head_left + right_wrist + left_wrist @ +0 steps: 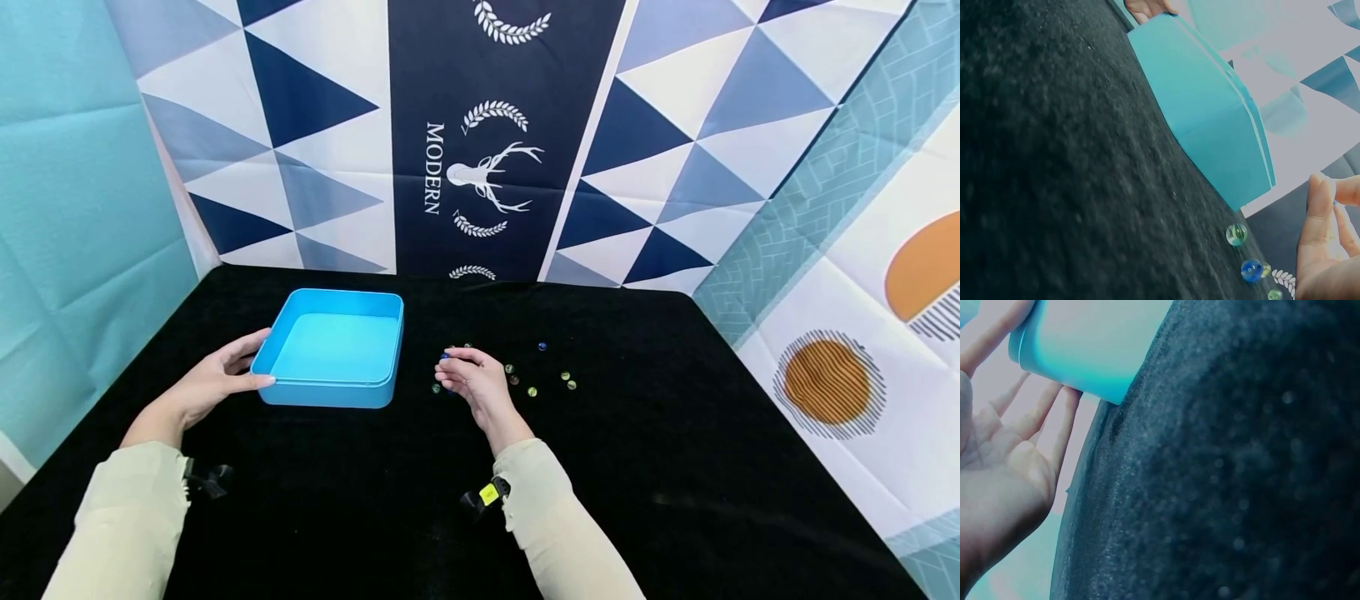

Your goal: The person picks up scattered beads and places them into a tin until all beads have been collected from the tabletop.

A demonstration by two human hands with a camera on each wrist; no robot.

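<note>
A shallow, square, light-blue box (326, 395) with an open top stands left of centre on the black cloth, its inside bare. My left hand (217, 371) holds its near left corner, thumb at the front rim and fingers along the side wall. Right of the box, my right hand (480, 387) pinches a small blue marble (445, 356) between thumb and fingertips, mostly hidden by them in the right wrist view. Beneath that hand lie a green marble (1236, 235) and another blue marble (1251, 271).
Several yellow-green marbles (532, 392) lie scattered right of my right hand, with a blue one (542, 346) farther back. Black cloth (337, 500) covers the table. Patterned fabric (322, 167) hangs behind its back edge and along both sides.
</note>
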